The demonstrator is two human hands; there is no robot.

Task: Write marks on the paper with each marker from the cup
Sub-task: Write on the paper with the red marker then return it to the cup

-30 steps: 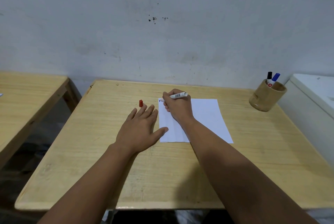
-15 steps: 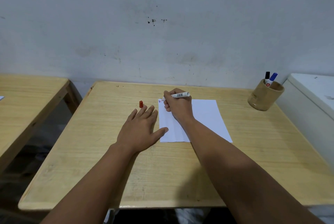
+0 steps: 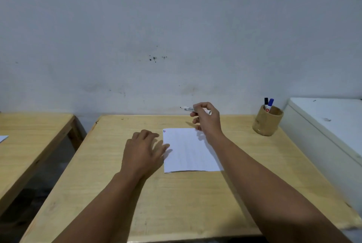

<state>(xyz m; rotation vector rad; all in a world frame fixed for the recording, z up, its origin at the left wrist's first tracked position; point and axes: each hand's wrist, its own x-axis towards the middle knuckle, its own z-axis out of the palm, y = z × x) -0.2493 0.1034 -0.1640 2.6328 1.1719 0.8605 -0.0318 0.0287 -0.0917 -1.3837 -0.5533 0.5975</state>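
Observation:
A white sheet of paper (image 3: 188,150) lies on the wooden table (image 3: 195,203), with small blue and red marks (image 3: 164,131) at its far left corner. My right hand (image 3: 207,119) is raised above the paper's far edge and grips an uncapped white marker (image 3: 188,108), tip pointing left. My left hand (image 3: 143,150) rests on the table just left of the paper, its fingers curled down. What lies under those fingers is hidden. At the far right, a bamboo cup (image 3: 267,123) holds a black-capped marker (image 3: 266,101) and a blue-capped marker (image 3: 271,102).
A white cabinet or appliance (image 3: 323,125) stands against the table's right side, next to the cup. A second wooden table (image 3: 29,135) sits to the left across a gap. A grey wall rises right behind the table's far edge.
My right hand lifted the marker off the paper's far left corner and moved right and up. My left hand slid forward and curled over the spot where the red cap stood; the cap is hidden.

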